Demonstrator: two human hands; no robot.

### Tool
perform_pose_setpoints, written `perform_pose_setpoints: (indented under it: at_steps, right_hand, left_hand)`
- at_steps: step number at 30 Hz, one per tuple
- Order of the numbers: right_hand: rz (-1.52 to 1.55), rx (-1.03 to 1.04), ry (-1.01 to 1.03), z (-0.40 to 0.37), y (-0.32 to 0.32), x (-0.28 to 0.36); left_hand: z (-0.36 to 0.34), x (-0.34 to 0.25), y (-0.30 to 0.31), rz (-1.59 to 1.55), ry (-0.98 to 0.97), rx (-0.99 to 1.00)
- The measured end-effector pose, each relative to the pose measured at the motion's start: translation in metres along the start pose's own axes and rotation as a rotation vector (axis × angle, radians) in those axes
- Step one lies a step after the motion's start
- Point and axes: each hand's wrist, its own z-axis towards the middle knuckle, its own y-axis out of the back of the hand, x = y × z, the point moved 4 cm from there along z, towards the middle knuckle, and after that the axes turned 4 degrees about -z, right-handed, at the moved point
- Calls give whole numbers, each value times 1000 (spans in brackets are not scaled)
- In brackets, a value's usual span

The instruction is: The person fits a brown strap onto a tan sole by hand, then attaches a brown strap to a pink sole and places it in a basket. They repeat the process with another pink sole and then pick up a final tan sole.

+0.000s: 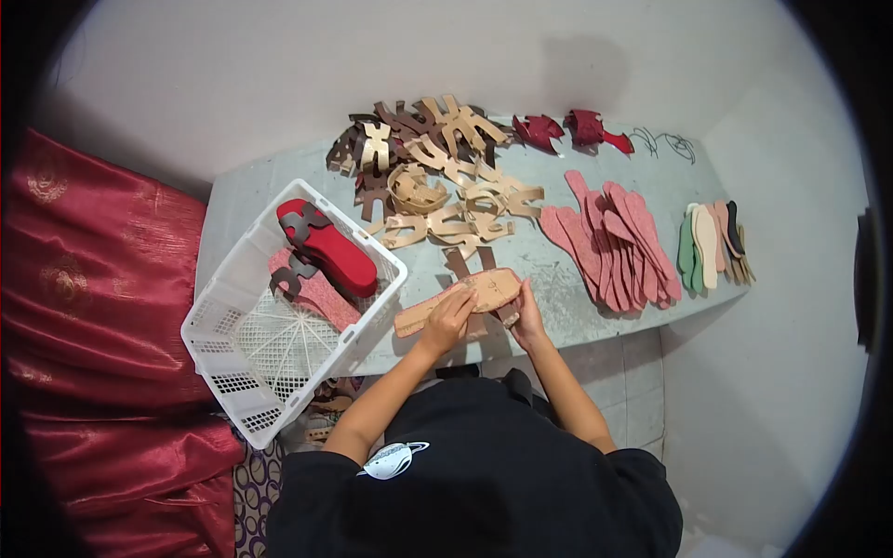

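A tan sole [499, 281] is lying slantwise at the front of the grey table [265, 177], its broad end pointing to the right; whether it is touching the tabletop cannot be determined. Brown strap pieces [487, 258] are protruding from beneath it along both long sides. The left hand [451, 319] is resting its fingers, held together, across the sole's upper face; whether it is also gripping cannot be told. The right hand [528, 318] is gripping the broad end at its edge.

Directly behind, tan straps [448, 223] are lying in a loose heap, with dark brown straps [372, 197] mixed in toward the rear left. Two groups of dark red straps [586, 128] are sitting at the back edge, and thin cord [670, 146] is lying in loops to their right. Pink soles [609, 242] are overlapping in a fanned pile right of the heap. Near the table's right end, narrow soles are standing in a row, including green [686, 246], cream [704, 244] and black ones.

On the left, a white plastic basket [223, 353] is tilting; inside, a red sandal [339, 256] with a dark strap is lying beside a pink strapped sole [326, 298]. Red cloth [102, 307] is hanging farther left.
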Motion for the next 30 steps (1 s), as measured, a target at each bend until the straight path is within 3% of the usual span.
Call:
perform_pose_setpoints:
  at_steps: [2, 5, 7, 14, 16, 17, 19, 20, 22, 30]
  right_hand:
    - [-165, -121, -172, 7, 33, -17]
    - [-296, -126, -306, 10, 62, -39]
    - [-310, -207, -312, 0, 63, -46]
    - [-750, -155, -190, -17, 86, -51]
    - [-1025, 64, 107, -21, 85, -47]
    - [-1024, 64, 103, -25, 92, -47]
    - [-1379, 109, 174, -37, 78, -31]
    - [-1378, 112, 174, -43, 69, -25]
    - [-1878, 105, 334, -55, 50, -16]
    - [-1979, 281, 430, -48, 41, -20]
  left_hand:
    - [-13, 7, -13, -19, -42, 38]
    - [-46, 22, -43, 78, -25, 265]
    - [-59, 24, -56, 63, -34, 286]
    - [-69, 20, -62, 165, -140, 321]
    - [-74, 25, -66, 124, -141, 395]
    - [-78, 28, -65, 123, -138, 397]
    - [-73, 24, -54, 18, -115, 526]
    - [-69, 24, -47, 20, -112, 526]
    - [-66, 23, -40, -62, -111, 604]
    - [-69, 15, -48, -81, -50, 618]
